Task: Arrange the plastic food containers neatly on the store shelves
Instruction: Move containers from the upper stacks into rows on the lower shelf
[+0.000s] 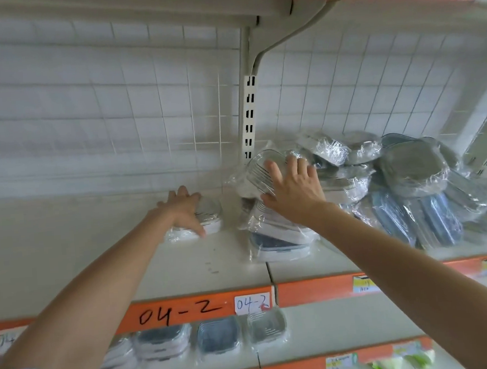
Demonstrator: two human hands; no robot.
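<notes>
Four wrapped plastic containers (pixel 218 336) sit nearest, in a row on the lower shelf (pixel 318 323) under the orange strip marked "04-2" (pixel 182 311), each lying flat with its lid up. Above it, on the middle shelf (pixel 236 268), two bare arms reach in. One lone container (pixel 207 221) lies flat near the back wall, its long axis running left to right; the left hand (pixel 183 207) rests on top of it with fingers spread and thumb down over its front edge. Just right of it stands a leaning stack of about three containers (pixel 275 239), the top one (pixel 260 174) tipped up on edge with its ribbed base facing the room; the right hand (pixel 291 189) presses against it, fingers straight and splayed. Farther right, a jumbled heap (pixel 409 187) of wrapped grey and blue containers, too tangled to count, lies against the white wire-grid back panel (pixel 116 106).
</notes>
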